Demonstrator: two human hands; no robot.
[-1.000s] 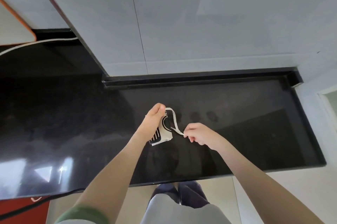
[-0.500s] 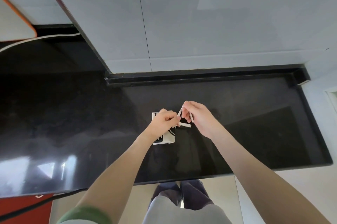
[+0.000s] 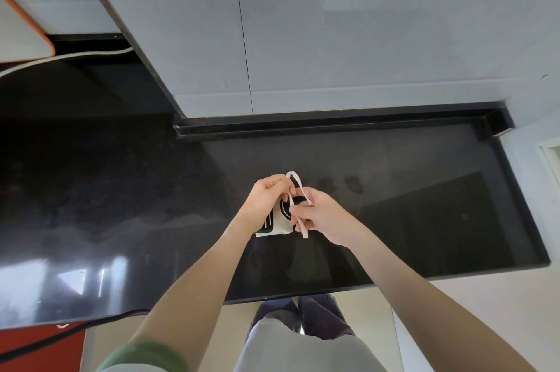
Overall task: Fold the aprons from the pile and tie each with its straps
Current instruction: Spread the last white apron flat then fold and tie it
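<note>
Apron [image 3: 278, 224]: folded into a small white bundle with black print, lying on the desk near its middle, partly covered by both hands.
Strap [image 3: 295, 183]: pale, narrow band rising from the bundle in a loop above the fingers, then running down between the two hands, its loose end hanging just past the bundle's right edge.
Left hand [image 3: 268, 200]: closed, fingertips pinching the strap at the top of the loop, heel of the hand over the bundle's left side.
Right hand [image 3: 318, 215]: closed on the strap lower down, fingers curled round the band, just beside the left hand and touching it at the fingertips.
Desk [image 3: 424, 205]: glossy black stone, bright window reflections at the near left.
Wall [image 3: 333, 38]: pale grey panels behind the desk, thin vertical seam.
Cable [image 3: 60, 58]: white, curving along the far left of the desk.
Sleeve [image 3: 145, 356]: green cuff at the bottom edge, on the left arm.
</note>
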